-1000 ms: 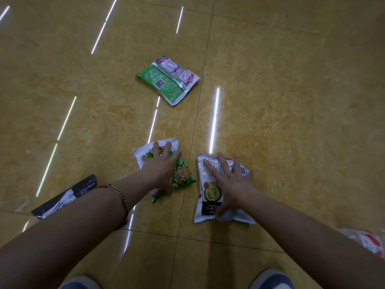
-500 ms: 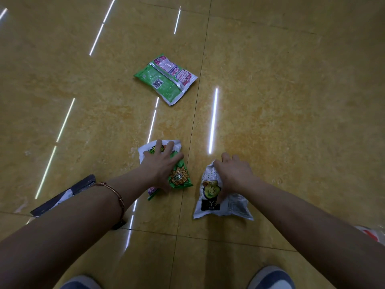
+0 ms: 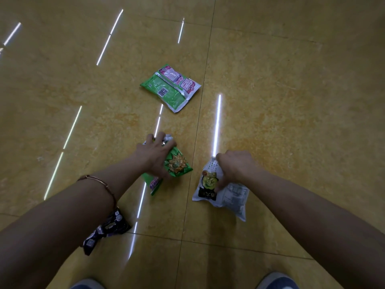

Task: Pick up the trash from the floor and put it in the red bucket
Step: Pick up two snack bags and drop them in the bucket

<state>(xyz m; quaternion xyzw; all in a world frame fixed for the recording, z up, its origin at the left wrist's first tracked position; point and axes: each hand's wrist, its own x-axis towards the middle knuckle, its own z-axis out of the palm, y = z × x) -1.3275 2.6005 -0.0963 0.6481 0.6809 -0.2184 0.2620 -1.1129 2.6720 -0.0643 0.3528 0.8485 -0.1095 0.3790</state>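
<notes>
A glossy floor (image 3: 291, 122) of large ochre-yellow tiles, mottled like polished stone with paler and deeper orange patches, fills the whole downward view. A thin dark seam (image 3: 205, 84) runs from the top edge toward the bottom, slightly slanted. It is crossed by a second seam (image 3: 250, 32) near the top and a third seam (image 3: 208, 244) low in the view. Overhead strip lighting shows only as reflections on the shine: narrow white bars in slanted, roughly parallel rows, broken into short lengths. The brightest bar (image 3: 217, 122) lies just right of the long seam, while fainter bars (image 3: 109, 36) spread across the left half. The corners of the view fall darker than the centre.
</notes>
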